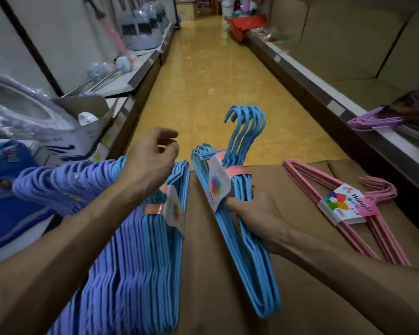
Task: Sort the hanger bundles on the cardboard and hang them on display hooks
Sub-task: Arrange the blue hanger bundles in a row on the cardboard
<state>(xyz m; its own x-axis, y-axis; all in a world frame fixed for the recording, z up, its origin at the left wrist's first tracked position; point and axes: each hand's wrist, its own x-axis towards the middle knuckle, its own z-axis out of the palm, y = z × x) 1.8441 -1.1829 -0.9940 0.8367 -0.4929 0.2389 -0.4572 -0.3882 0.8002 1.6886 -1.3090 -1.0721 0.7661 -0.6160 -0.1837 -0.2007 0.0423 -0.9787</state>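
Note:
My right hand (259,220) grips a blue hanger bundle (237,228) at its paper label, holding it tilted above the brown cardboard (228,298), hooks pointing away from me. My left hand (153,153) hovers with loosely curled fingers, holding nothing, over a row of purple hanger bundles (102,262) and blue hanger bundles (162,262) standing on edge at the cardboard's left. A pink hanger bundle (344,209) with a "Hanger" label lies flat on the cardboard to the right.
A store aisle with a yellow tiled floor (203,93) runs ahead. Left shelves (140,76) hold wrapped basins, a box and brushes. On the right shelf ledge lies a lilac hanger bundle (373,120). Red goods sit far down the aisle.

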